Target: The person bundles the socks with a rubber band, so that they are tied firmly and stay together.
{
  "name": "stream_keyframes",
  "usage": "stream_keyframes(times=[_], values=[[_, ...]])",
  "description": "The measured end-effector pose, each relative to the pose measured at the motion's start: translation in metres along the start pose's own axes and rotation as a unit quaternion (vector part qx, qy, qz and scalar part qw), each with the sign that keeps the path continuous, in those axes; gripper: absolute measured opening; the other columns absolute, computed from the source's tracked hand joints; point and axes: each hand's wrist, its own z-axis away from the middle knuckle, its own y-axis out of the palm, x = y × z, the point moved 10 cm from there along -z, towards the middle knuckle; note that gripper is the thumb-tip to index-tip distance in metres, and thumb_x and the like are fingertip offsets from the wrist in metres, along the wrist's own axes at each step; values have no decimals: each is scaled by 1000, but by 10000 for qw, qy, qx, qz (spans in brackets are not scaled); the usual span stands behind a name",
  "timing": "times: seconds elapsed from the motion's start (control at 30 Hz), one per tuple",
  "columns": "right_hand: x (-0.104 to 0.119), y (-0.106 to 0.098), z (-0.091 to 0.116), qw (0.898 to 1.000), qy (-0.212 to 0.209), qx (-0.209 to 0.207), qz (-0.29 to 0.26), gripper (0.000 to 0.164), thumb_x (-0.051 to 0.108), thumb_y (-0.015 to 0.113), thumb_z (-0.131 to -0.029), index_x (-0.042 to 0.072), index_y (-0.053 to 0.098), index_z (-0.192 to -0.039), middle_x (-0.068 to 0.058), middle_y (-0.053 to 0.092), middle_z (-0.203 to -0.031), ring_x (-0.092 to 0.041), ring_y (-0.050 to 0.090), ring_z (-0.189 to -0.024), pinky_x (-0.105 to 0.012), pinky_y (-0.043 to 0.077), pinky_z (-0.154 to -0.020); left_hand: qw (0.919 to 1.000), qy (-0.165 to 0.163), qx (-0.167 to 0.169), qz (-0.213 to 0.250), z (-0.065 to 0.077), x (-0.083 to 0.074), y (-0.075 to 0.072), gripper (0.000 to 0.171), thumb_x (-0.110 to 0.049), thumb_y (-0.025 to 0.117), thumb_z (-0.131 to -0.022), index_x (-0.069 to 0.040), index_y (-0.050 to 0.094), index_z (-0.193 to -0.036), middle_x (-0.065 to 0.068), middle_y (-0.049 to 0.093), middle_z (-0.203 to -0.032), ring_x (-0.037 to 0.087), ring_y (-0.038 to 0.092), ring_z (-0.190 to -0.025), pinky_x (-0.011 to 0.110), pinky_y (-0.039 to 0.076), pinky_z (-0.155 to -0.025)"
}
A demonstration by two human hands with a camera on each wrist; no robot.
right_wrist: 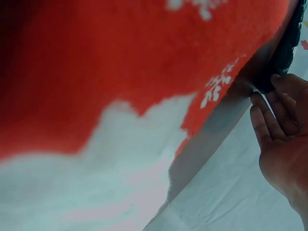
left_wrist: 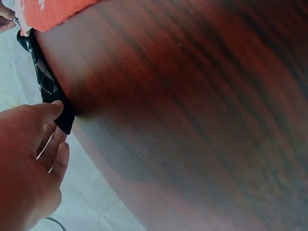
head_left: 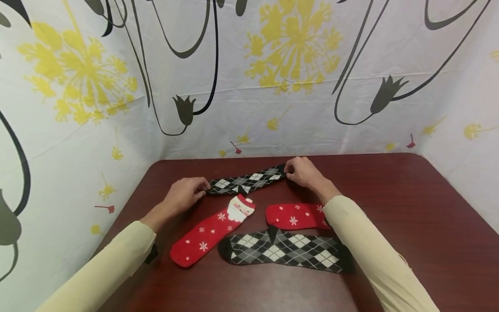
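While both hands, left hand (head_left: pixel 186 193) and right hand (head_left: pixel 303 172), are pinching the far argyle sock (head_left: pixel 247 182) ends, keeping it taut is seeming wise.

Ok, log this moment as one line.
left hand: pinches far argyle sock end | right hand: pinches other end | sock: flat on table

Socks, table and backdrop: colours and patterns

Far sock (head_left: pixel 246 182) and near sock (head_left: pixel 284 250): black, grey and white argyle diamonds. Santa sock (head_left: pixel 212 229) and short sock (head_left: pixel 296 216): red with white snowflakes. Table (head_left: pixel 409 203): dark red-brown wood grain. Backdrop (head_left: pixel 273 65): white, yellow blooms, black stems. Sleeves (head_left: pixel 105 268): cream.
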Motion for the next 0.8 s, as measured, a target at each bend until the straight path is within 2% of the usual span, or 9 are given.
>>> stream_keyframes(times=[0.27, 0.5, 0.63, 0.8], values=[[-4, -13, 4, 9985, 2, -434, -325, 14, 8, 71, -93, 3, 76, -105, -13, 74, -102, -32, 65, -94, -50, 53, -89, 9984, -38, -543, 174, 0, -3, -18, 15, -13, 81, -96, -13, 79, -110, 5, 77, -107, 26, 72, -98, 51, 57, -93], [-10, -22, 11, 9937, 91, -666, -892, 11, 10, 69, -94, 5, 72, -104, -12, 76, -101, -29, 69, -97, -47, 53, -91, 9951, -138, -876, 431, 0, -5, -31, 15, -12, 81, -95, -13, 80, -110, 7, 78, -109, 27, 71, -95, 51, 57, -91], [-11, -29, 18, 9879, 112, -791, -1326, 9, 10, 68, -95, 7, 67, -104, -14, 76, -105, -30, 70, -101, -47, 51, -89, 9923, -216, -1085, 561, 1, -5, -38, 14, -13, 81, -96, -13, 80, -110, 8, 78, -109, 26, 70, -91, 49, 56, -88], [-14, -40, 27, 9781, 241, -1001, -1808, 13, 10, 67, -96, 6, 69, -109, -16, 75, -110, -32, 71, -106, -46, 52, -87, 9869, -360, -1276, 922, 3, -5, -46, 13, -13, 80, -97, -14, 79, -110, 8, 79, -106, 25, 69, -84, 47, 55, -82]])
